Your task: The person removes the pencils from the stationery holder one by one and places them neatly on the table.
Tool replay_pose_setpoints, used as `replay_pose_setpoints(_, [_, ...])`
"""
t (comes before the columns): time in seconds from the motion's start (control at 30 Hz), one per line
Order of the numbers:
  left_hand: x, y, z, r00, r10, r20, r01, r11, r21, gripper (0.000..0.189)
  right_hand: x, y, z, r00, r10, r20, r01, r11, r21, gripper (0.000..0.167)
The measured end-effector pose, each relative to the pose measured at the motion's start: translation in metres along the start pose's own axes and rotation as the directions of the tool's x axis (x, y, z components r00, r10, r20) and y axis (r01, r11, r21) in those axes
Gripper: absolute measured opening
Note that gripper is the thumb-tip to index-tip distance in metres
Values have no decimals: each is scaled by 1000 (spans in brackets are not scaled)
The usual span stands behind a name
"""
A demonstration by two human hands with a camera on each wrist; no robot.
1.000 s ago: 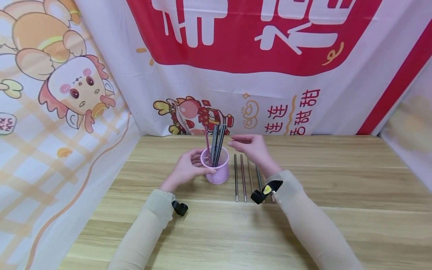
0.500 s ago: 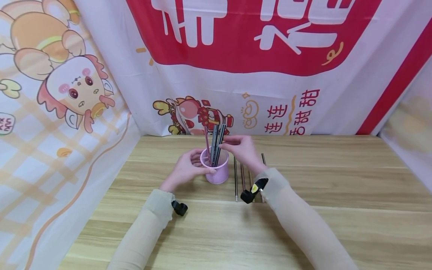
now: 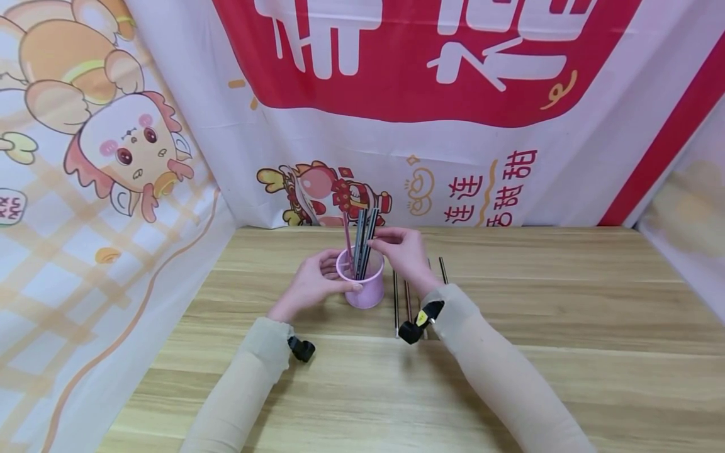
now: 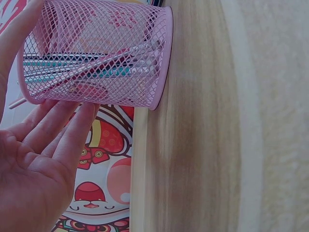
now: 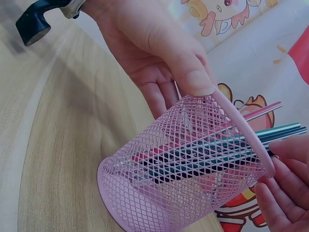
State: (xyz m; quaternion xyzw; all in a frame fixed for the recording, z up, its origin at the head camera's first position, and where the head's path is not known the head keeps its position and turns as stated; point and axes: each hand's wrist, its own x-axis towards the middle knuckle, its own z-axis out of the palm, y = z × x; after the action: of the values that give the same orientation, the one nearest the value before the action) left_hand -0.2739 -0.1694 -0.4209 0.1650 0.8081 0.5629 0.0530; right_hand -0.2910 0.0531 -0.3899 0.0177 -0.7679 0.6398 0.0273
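Note:
A pink mesh pencil cup [image 3: 370,294] stands upright on the table. My left hand [image 3: 311,283] grips its side, thumb at the front rim and fingers behind. Several pencils lean inside it: a pink one [image 3: 347,233] at the left, and dark and green ones [image 5: 285,129] bunched together. My right hand [image 3: 403,251] is at the cup's right rim, thumb and fingers pinching a dark pencil [image 3: 372,225] of that bunch. On the table right of the cup lie a black pencil [image 3: 396,308] and a dark red pencil [image 3: 408,302], with others partly hidden under my right wrist.
The wooden table [image 3: 362,390] reaches back to a red and white printed cloth [image 3: 419,113]. Another printed cloth [image 3: 136,207] hangs at the left. One pencil's dark end [image 3: 443,267] shows beyond my right forearm.
My right hand has moved left from beside the cup to the pencils in it, and pinches there. My left hand and the cup have stayed in place.

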Motion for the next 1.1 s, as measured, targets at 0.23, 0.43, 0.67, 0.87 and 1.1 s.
replay_pose_setpoints(0.23, [0, 0, -1, 1000, -10, -11, 10, 1000, -9, 78, 1, 0, 1, 1000, -3, -6, 3, 1000, -4, 28])
replay_pose_setpoints(0.43, [0, 1, -1, 1000, -12, -9, 12, 1000, -8, 79, 1, 1, 2, 1000, 5, -20, -5, 1000, 24, 26])
replay_pose_setpoints(0.67, [0, 1, 0, 1000, -21, -11, 21, 1000, -11, 80, 1, 2, 0, 999, -12, -42, 13, 999, 44, 25])
replay_pose_setpoints(0.87, [0, 2, 0, 1000, -28, -14, 27, 1000, -15, 80, 0, -3, -6, 999, -25, -44, 29, 993, 111, 26])
replay_pose_setpoints(1.1, [0, 2, 1, 999, -33, -18, 33, 999, -12, 79, 1, -13, -12, 998, -41, -54, 53, 968, 246, 28])
